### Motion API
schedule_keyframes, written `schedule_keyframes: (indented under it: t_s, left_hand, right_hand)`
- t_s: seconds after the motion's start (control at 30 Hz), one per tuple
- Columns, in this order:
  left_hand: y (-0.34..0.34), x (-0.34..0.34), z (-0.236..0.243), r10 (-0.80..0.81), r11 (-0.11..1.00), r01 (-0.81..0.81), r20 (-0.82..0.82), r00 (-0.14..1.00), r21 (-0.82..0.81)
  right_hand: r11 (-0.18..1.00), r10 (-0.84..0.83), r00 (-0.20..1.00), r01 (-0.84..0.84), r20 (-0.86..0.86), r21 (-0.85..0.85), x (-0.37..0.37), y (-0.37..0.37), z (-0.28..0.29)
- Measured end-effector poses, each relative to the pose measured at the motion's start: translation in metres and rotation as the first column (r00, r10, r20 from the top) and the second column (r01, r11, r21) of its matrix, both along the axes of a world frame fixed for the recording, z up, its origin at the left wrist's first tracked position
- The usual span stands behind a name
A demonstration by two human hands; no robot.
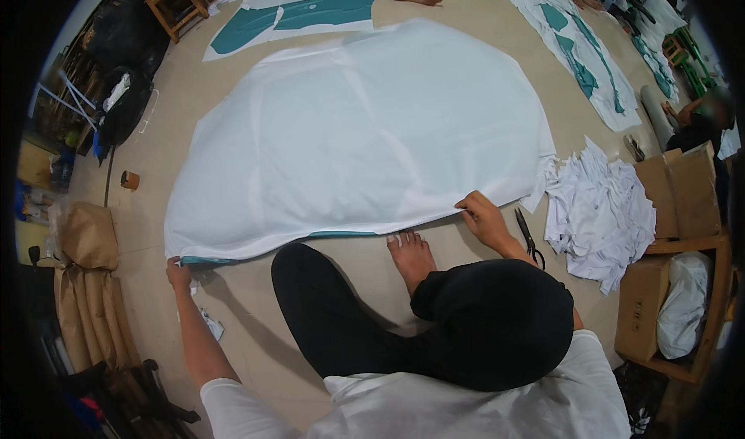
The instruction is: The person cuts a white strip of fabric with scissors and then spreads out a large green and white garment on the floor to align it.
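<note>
A: Principal item?
B: One large white sheet of cloth point(357, 136), spread on the beige tiled floor point(248, 303); a strip of teal fabric point(341, 233) is exposed under its near edge.

A: How held?
B: The near left corner is pinched between the fingers of the left hand point(178, 272). The right hand point(483, 220) is placed at the near edge, fingers bent and drawn nearly together; whether cloth is gripped cannot be told.

A: Obstructions?
B: Between the hands, close by that edge, one bent knee in black trousers point(310, 284) and one bare foot point(411, 259). Dark scissors point(530, 241) are laid just beside the right forearm; beyond these, a loose heap of white fabric scraps point(597, 218) is piled near the sheet's right end. One small brown cylinder point(129, 180) is set apart at left. Past the far edge, teal cut pieces point(326, 14) are laid on white material.

A: Containers?
B: At right, one brown cardboard box with raised flaps point(683, 195), contents hidden. Below it, one open-fronted wooden crate point(687, 244), in which a second cardboard box point(642, 307) and a filled whitish plastic bag point(684, 307) are held. At left, tall brown paper-like bundles point(93, 315), contents unseen.
</note>
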State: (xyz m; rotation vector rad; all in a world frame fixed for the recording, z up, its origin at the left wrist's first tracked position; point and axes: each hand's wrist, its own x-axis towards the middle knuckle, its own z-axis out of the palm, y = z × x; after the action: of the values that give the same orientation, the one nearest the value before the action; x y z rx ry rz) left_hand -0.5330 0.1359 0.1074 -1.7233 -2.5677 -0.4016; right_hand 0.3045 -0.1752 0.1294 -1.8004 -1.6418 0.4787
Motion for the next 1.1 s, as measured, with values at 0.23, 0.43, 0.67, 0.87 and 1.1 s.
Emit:
schedule_keyframes:
  t_s: [0.23, 0.43, 0.67, 0.87, 1.1]
  left_hand:
    - [-0.08, 0.114, -0.11, -0.085, 0.996, 0.069, 0.348, 0.934, 0.06]
    - [-0.127, 0.197, -0.13, -0.107, 0.985, 0.078, 0.194, 0.975, 0.154]
    - [-0.106, 0.26, -0.121, 0.017, 0.995, 0.025, 0.401, 0.916, -0.099]
    - [-0.099, 0.233, -0.116, 0.211, 0.889, -0.425, 0.976, 0.048, -0.171]
    - [-0.105, 0.259, -0.101, -0.064, 0.823, -0.525, 0.883, -0.465, -0.216]
  right_hand:
    - [0.985, -0.103, 0.991, 0.09, -0.082, -0.145, -0.026, -0.024, -0.039]
    - [0.984, -0.159, 0.987, 0.159, -0.001, -0.08, -0.039, -0.03, -0.084]
    - [0.943, -0.259, 0.954, 0.283, 0.149, -0.173, -0.025, -0.035, -0.084]
    - [0.959, -0.27, 0.954, 0.279, 0.13, -0.052, -0.031, -0.015, -0.098]
    - [0.92, -0.389, 0.896, 0.362, -0.216, -0.152, -0.009, -0.019, -0.102]
